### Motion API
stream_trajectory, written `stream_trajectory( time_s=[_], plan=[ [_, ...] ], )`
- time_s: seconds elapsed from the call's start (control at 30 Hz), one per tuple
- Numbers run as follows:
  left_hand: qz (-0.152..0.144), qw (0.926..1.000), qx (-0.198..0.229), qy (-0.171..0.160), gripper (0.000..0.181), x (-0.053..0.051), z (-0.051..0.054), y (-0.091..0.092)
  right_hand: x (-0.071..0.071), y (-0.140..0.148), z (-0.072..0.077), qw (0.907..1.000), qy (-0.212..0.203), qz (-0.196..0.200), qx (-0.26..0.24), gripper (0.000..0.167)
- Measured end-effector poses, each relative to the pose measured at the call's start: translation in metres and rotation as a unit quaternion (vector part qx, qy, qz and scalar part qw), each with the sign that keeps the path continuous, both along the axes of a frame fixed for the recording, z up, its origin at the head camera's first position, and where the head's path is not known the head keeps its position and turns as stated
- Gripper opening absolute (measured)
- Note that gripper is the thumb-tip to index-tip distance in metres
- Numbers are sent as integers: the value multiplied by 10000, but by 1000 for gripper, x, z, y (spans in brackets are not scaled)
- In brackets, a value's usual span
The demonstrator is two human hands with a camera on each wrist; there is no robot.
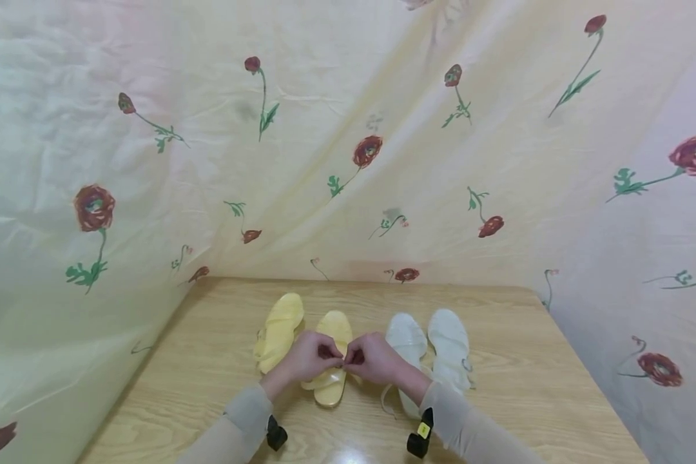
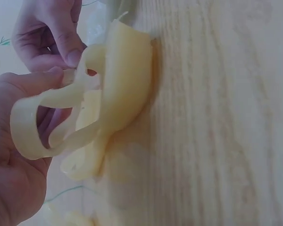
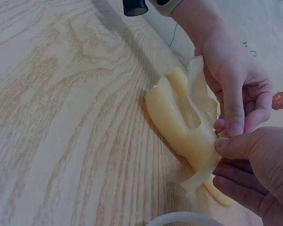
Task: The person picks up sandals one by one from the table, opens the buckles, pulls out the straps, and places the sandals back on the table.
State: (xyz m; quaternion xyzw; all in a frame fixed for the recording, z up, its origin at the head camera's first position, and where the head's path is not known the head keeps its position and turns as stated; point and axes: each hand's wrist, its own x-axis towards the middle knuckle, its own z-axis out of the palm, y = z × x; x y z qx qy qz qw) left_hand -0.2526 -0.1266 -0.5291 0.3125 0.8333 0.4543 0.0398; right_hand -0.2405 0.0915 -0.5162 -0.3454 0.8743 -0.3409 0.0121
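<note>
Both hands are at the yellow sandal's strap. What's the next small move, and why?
I'd probably ease the strap gently snug: the left hand and right hand pinch it close together over the yellow sandal, while its loop bows outward, apparently slack.

Free passage over the tabletop (image 1: 533, 374) at right, white sandals (image 1: 448, 338) between there and the hands (image 1: 374, 357)

Legible texts, brands, numbers and signs: none that I can read, the sole entry being one small yellow label (image 1: 424, 429) on the black device (image 1: 418, 446) at my right sleeve (image 1: 454, 415), its marking too blurred.
</note>
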Motion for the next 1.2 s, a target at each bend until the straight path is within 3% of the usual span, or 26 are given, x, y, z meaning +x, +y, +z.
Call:
stream_trajectory(
  time_s=[0.17,0.4,0.57,0.77,1.03,1.2],
  plan=[
    [-12,9997,252,59,7,0,-4,-3,-1,0,-1,10000,40,36,-5,13],
    [-65,9963,-720,471,20,-2,13,2,0,-1,-1,9999,-86,-1,-107,11],
    [-198,9927,-1107,440,21,-4,19,3,0,-1,-2,9998,-139,-19,-114,7],
    [-165,9959,-870,177,16,-6,11,-3,-1,-1,-4,9998,107,183,5,9],
    [-65,9987,-345,-365,5,-6,-2,-15,0,-2,-3,9993,-69,253,253,11],
    [-221,9985,-509,-38,4,-7,2,-13,-2,-3,0,9994,-81,253,205,11]
  ],
)
